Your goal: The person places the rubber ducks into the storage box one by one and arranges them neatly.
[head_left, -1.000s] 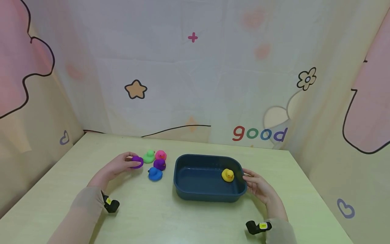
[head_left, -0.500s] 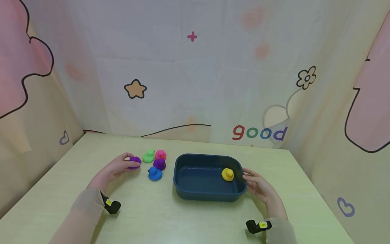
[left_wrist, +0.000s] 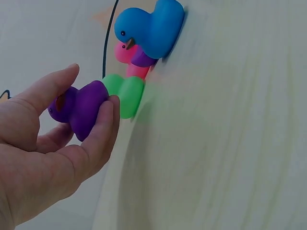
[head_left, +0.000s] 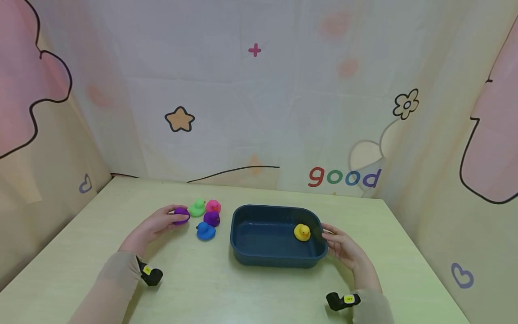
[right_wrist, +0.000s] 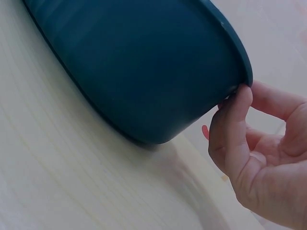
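A purple rubber duck (left_wrist: pixel 88 108) is pinched between the thumb and fingers of my left hand (head_left: pixel 162 221), held just left of a cluster of ducks. That cluster has a green duck (head_left: pixel 198 208), a pink duck (head_left: pixel 213 206), a second purple duck (head_left: pixel 212 218) and a blue duck (head_left: pixel 206 231). At the right end of a dark blue basin (head_left: pixel 279 261), my right hand (head_left: pixel 346 248) holds the rim, with its thumb at the edge and curled fingers (right_wrist: pixel 235 120) under the lip. Inside the basin, near its right wall, sits a yellow duck (head_left: pixel 302 232).
Everything stands on a pale wooden table (head_left: pixel 226 294). A printed cloth backdrop (head_left: pixel 259 99) rises behind the table and along both sides. Black cameras are strapped at the left wrist (head_left: pixel 151 275) and right wrist (head_left: pixel 341 301).
The purple duck in my left hand has turned between the fingers, after a small shift left and back right. My right hand, the basin and the other ducks stay in place.
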Action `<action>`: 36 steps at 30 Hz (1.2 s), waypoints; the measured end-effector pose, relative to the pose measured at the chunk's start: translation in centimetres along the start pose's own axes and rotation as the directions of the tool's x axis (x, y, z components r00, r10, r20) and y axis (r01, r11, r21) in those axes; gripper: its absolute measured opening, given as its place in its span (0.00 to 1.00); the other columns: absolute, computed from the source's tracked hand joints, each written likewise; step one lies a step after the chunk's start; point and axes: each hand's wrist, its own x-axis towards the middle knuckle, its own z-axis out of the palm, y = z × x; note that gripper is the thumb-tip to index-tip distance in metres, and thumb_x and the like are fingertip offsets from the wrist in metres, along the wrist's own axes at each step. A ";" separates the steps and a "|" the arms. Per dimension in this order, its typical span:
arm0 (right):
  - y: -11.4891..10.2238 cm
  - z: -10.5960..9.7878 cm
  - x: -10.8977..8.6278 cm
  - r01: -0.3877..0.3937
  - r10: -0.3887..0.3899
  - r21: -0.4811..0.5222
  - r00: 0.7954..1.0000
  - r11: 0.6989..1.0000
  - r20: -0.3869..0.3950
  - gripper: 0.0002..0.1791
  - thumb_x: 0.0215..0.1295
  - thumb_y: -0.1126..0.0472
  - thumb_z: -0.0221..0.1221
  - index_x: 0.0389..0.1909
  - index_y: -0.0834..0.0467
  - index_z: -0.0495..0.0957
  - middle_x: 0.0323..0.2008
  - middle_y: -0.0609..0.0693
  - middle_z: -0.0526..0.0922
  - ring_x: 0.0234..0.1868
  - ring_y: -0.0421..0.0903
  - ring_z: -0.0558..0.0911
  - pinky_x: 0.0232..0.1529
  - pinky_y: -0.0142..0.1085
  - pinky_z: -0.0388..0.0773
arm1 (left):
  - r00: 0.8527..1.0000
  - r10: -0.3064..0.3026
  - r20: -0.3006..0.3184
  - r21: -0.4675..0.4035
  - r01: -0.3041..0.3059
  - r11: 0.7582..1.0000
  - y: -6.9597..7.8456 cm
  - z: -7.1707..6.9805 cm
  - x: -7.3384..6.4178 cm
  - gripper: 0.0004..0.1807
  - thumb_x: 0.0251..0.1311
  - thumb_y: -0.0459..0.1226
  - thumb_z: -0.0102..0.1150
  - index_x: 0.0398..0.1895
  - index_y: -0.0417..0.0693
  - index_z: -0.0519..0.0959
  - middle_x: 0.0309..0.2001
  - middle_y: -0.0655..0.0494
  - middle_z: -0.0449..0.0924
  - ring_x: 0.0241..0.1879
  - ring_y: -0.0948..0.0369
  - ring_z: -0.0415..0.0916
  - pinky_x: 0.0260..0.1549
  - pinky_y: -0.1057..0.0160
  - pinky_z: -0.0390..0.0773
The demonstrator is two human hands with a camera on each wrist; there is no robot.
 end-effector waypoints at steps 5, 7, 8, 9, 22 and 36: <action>0.0 0.1 -0.1 0.004 -0.004 0.003 1.000 1.000 0.004 0.31 0.74 0.67 0.47 0.73 0.66 0.49 0.42 0.43 0.83 0.37 0.35 0.85 0.42 0.26 0.81 | 1.000 0.000 0.002 0.005 0.000 1.000 0.4 0.4 0.2 0.35 0.66 0.31 0.57 0.71 0.28 0.54 0.66 0.31 0.59 0.45 0.67 0.75 0.52 0.68 0.78; 0.0 0.1 -0.1 0.000 0.000 -0.001 1.000 1.000 -0.004 0.29 0.74 0.67 0.47 0.72 0.65 0.51 0.42 0.43 0.84 0.37 0.35 0.85 0.42 0.26 0.81 | 1.000 -0.006 0.003 0.026 0.006 1.000 0.7 0.6 0.2 0.35 0.65 0.29 0.56 0.72 0.28 0.54 0.68 0.29 0.58 0.49 0.63 0.74 0.56 0.64 0.76; 0.0 0.1 0.0 -0.002 0.002 -0.003 1.000 1.000 -0.009 0.28 0.74 0.67 0.48 0.72 0.64 0.53 0.42 0.43 0.84 0.37 0.35 0.85 0.42 0.26 0.81 | 1.000 -0.007 0.005 0.040 0.007 0.999 0.9 0.7 0.2 0.35 0.64 0.28 0.56 0.72 0.28 0.54 0.68 0.29 0.57 0.52 0.61 0.73 0.58 0.64 0.75; 0.0 0.1 0.0 -0.002 0.002 -0.005 1.000 1.000 -0.011 0.29 0.74 0.67 0.48 0.72 0.65 0.52 0.42 0.43 0.84 0.37 0.35 0.85 0.42 0.26 0.81 | 1.000 -0.007 0.007 0.053 0.007 0.999 1.1 0.8 0.2 0.35 0.64 0.28 0.56 0.72 0.28 0.54 0.69 0.29 0.57 0.53 0.60 0.73 0.57 0.64 0.75; 0.0 0.1 0.1 0.008 -0.008 -0.029 1.000 1.000 -0.004 0.29 0.74 0.67 0.48 0.72 0.66 0.52 0.42 0.42 0.84 0.37 0.34 0.84 0.41 0.25 0.81 | 0.997 0.036 0.072 0.028 -0.038 0.999 3.5 3.2 1.0 0.31 0.71 0.27 0.47 0.72 0.24 0.51 0.69 0.25 0.56 0.60 0.50 0.72 0.65 0.53 0.65; 0.0 0.1 0.0 0.003 -0.003 -0.001 1.000 1.000 -0.002 0.32 0.74 0.68 0.46 0.74 0.67 0.46 0.42 0.43 0.83 0.37 0.34 0.85 0.40 0.25 0.81 | 0.990 0.125 0.068 0.055 -0.129 0.990 7.4 10.5 1.9 0.30 0.64 0.30 0.58 0.67 0.28 0.63 0.63 0.30 0.68 0.61 0.44 0.73 0.66 0.48 0.67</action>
